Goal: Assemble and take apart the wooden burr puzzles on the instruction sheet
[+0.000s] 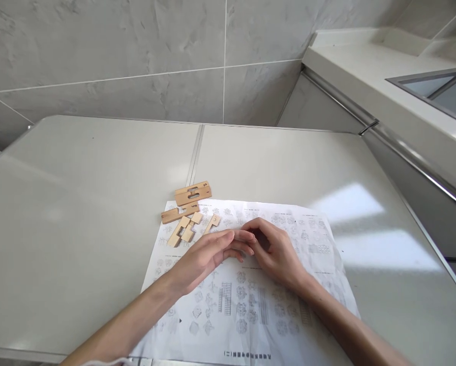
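My left hand (207,256) lies over a printed instruction sheet (250,295), its fingers stretched out and pointing right, their tips meeting my right hand (275,251). The right hand's fingers are curled inward toward the left fingertips; whatever sits between them is hidden. Several notched wooden puzzle pieces lie just beyond the left hand at the sheet's top left corner: a slotted bar (193,192), a long bar (180,213), a stepped piece (182,231) and a small one (213,221).
The sheet rests on a pale grey table (79,203) with a seam (194,157) running down its middle. A tiled wall (136,56) stands behind. A white counter (384,86) with a metal rail rises along the right side.
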Demonstrator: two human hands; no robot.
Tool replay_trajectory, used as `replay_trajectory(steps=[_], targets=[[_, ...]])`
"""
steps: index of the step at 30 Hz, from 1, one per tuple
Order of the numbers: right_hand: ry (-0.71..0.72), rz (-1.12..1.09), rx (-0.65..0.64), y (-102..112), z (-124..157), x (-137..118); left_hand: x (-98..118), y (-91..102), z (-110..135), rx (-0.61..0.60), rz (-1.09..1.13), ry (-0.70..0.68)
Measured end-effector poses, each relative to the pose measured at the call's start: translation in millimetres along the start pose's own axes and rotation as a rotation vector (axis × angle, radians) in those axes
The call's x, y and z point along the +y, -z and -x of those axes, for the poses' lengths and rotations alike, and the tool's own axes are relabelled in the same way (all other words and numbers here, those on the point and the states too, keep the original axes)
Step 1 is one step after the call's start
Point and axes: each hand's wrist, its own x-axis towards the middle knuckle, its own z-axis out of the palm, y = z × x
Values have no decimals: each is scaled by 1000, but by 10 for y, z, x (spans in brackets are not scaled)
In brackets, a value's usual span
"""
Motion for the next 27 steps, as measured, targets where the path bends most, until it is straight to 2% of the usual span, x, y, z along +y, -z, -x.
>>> replay_trajectory(steps=[27], targets=[[9,40,-15,-4,-9,-46,57,-13,6,39,-17,67]])
